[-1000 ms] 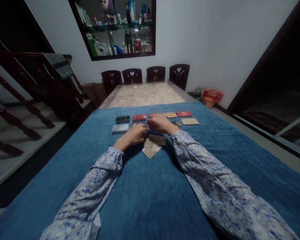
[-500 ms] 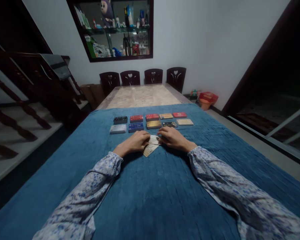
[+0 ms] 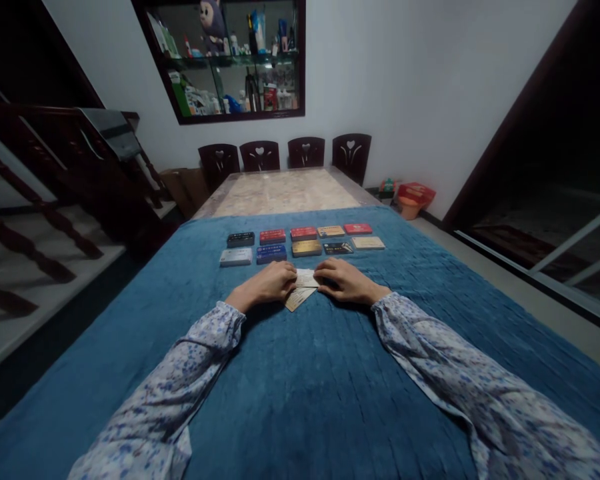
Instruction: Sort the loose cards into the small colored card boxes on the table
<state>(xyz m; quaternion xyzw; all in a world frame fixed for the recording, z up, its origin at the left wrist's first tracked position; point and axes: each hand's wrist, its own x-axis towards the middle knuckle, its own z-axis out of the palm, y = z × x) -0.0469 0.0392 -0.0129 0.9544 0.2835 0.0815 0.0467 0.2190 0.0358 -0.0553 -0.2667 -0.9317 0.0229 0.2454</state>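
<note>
A few pale cream cards (image 3: 303, 292) lie fanned between my hands, low over the blue cloth. My left hand (image 3: 267, 283) has its fingers curled round their left edge. On the opposite edge, my right hand (image 3: 347, 281) pinches with thumb and fingers. One card sticks out at a slant toward me. Just beyond my fingers stand two rows of card stacks. The nearer row has a silver stack (image 3: 236, 257), a blue stack (image 3: 271, 254), a gold stack (image 3: 307, 249), a black-and-gold stack (image 3: 338, 248) and a cream stack (image 3: 369, 243).
Behind them sit a black stack (image 3: 241, 239), red stacks (image 3: 273, 237) and an orange-yellow stack (image 3: 331, 231). The blue cloth (image 3: 300, 387) covers the near table; bare stone tabletop (image 3: 290, 190) shows farther off. Dark chairs (image 3: 306, 152) line the far end. A stair railing (image 3: 35, 233) rises at left.
My right hand has shifted slightly toward me and left, uncovering more of the black-and-gold stack. The upper card between my hands now lies straighter, and the slanted one still sticks out.
</note>
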